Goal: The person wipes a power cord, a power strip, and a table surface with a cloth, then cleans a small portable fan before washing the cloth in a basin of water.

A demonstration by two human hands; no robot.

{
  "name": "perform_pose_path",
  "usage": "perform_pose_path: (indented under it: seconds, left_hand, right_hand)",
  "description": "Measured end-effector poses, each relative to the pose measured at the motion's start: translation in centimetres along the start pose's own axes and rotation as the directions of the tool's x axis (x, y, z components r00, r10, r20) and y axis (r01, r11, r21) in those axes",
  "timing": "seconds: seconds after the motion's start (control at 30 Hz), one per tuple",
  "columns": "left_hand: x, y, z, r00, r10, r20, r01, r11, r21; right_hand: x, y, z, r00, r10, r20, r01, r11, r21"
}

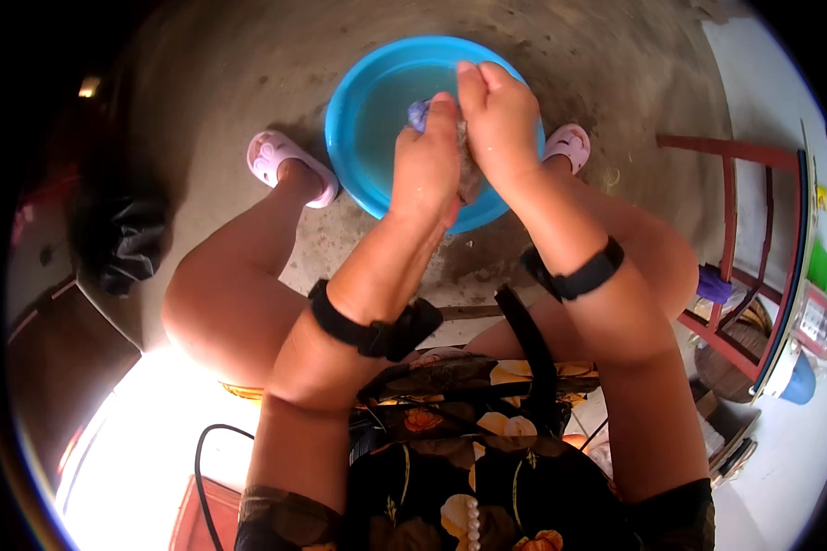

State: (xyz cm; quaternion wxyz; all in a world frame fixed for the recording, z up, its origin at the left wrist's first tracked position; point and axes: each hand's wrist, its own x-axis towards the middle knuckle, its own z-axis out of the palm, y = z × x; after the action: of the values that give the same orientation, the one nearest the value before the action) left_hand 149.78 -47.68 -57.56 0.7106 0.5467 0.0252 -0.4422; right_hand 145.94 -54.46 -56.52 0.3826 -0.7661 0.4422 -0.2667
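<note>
Both hands are raised close together over a round blue basin (345, 115) of cloudy water. My left hand (425, 165) is closed on a bunched cloth, with its thumb pointing up. A purple bit of the cloth (418, 115) sticks out beside that thumb, and a greyish-brown part hangs between the two hands. My right hand (503, 119) is curled into a fist at the other side of the same cloth, its fingers turned in. The cloth's full shape is hidden by my hands.
Pink clogs (280, 165) on my feet flank the basin on a stained concrete floor (230, 83). A reddish-brown stand (728, 211) with a purple cloth on it is at the right. Black plastic (124, 239) lies at the left. A black cable (198, 468) curves at lower left.
</note>
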Motion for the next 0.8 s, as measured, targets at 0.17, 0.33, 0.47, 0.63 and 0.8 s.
perform_pose_path:
  seconds: [0.17,0.33,0.47,0.63,0.8]
  left_hand:
    - [2.0,0.8,-2.3,0.978,-0.148,0.145,0.158,0.986,-0.059]
    - [-0.3,0.4,0.1,0.985,-0.162,-0.059,0.165,0.985,0.056]
    - [2.1,1.8,-2.8,0.962,-0.262,0.077,0.266,0.962,-0.053]
    - [-0.7,0.6,0.1,0.980,-0.185,-0.070,0.189,0.980,0.060]
    - [2.6,0.5,-2.7,0.972,-0.232,0.029,0.233,0.971,-0.060]
  right_hand:
    - [-4.4,-2.3,1.7,0.939,-0.343,0.019,0.343,0.938,-0.037]
    - [0.0,0.0,0.8,1.000,-0.012,0.028,0.014,0.998,-0.053]
    - [-4.8,-2.5,2.0,0.962,-0.269,0.044,0.271,0.961,-0.056]
    - [-0.2,1.4,1.1,0.999,0.020,0.025,-0.017,0.996,-0.092]
    - [-3.9,-1.5,2.3,0.982,-0.186,0.020,0.186,0.982,0.012]
